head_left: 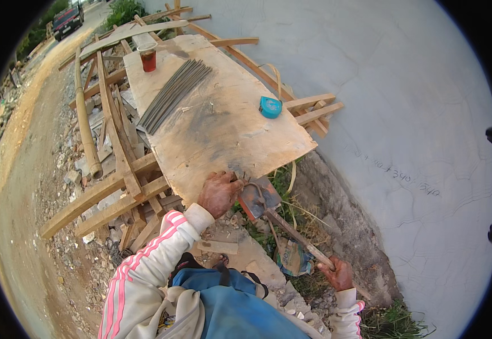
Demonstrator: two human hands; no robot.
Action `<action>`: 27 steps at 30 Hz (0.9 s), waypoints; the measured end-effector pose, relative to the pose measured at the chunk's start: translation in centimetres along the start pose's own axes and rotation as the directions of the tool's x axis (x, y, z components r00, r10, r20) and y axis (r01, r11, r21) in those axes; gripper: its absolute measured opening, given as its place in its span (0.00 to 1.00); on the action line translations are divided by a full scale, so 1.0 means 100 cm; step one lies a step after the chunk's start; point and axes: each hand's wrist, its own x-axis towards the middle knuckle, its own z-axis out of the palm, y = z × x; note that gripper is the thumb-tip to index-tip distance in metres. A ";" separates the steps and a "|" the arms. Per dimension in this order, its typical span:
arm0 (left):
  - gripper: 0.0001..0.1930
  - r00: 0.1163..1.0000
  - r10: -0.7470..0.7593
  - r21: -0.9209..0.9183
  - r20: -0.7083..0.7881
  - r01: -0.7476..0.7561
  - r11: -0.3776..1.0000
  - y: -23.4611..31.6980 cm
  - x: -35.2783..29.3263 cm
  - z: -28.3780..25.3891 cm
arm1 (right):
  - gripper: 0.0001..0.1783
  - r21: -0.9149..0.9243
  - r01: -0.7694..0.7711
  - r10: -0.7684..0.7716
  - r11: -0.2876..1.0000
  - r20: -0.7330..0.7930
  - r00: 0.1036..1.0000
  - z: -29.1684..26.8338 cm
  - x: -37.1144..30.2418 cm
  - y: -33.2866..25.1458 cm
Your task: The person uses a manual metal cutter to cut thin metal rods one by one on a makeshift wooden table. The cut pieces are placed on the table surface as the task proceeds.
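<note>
A thin steel rod (245, 182) is pinned by the closed left hand (219, 192) at the near edge of the plywood surface (223, 130). A bending tool (260, 199) hooked on it is gripped by the right hand (339, 274); a steady pull with the rod pressed flat seems best.

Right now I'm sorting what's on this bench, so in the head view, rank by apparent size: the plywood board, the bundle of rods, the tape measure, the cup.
1. Plywood board, by far the largest.
2. Bundle of rods.
3. Tape measure and cup: alike; the cup stands farther off, so I won't rank them.
</note>
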 end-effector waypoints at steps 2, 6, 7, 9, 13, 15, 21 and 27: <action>0.15 1.000 -0.012 -0.001 0.000 0.012 1.000 0.001 0.000 -0.001 | 0.30 -0.015 0.031 -0.031 0.999 0.003 1.000 -0.004 0.011 0.005; 0.16 1.000 -0.018 0.013 0.008 0.018 1.000 0.001 0.000 0.000 | 0.29 -0.107 0.037 -0.037 0.994 0.003 0.999 -0.012 0.036 0.012; 0.16 1.000 -0.014 0.018 0.002 0.014 1.000 0.001 0.000 0.000 | 0.28 -0.132 0.071 -0.072 0.989 -0.002 0.997 -0.016 0.043 0.013; 0.17 1.000 -0.002 0.029 -0.010 0.002 1.000 0.001 0.000 0.000 | 0.27 -0.243 0.113 -0.118 0.963 -0.008 0.993 -0.022 0.059 0.014; 0.17 0.999 -0.018 0.023 0.034 0.017 1.000 -0.001 -0.001 0.000 | 0.21 -0.302 0.135 -0.139 0.944 0.010 0.990 -0.032 0.091 0.019; 0.17 0.998 -0.026 0.016 0.057 0.025 1.000 0.000 0.000 0.000 | 0.20 -0.308 0.210 -0.221 0.928 -0.001 0.975 -0.035 0.104 0.022; 0.16 1.000 -0.015 0.000 0.022 0.015 1.000 0.001 0.001 -0.001 | 0.17 -0.377 0.212 -0.220 0.902 0.022 0.975 -0.035 0.117 0.027; 0.14 0.997 -0.043 -0.001 0.064 0.043 0.999 0.001 0.002 -0.001 | 0.14 -0.318 0.132 -0.162 0.939 -0.070 0.984 -0.020 0.099 0.027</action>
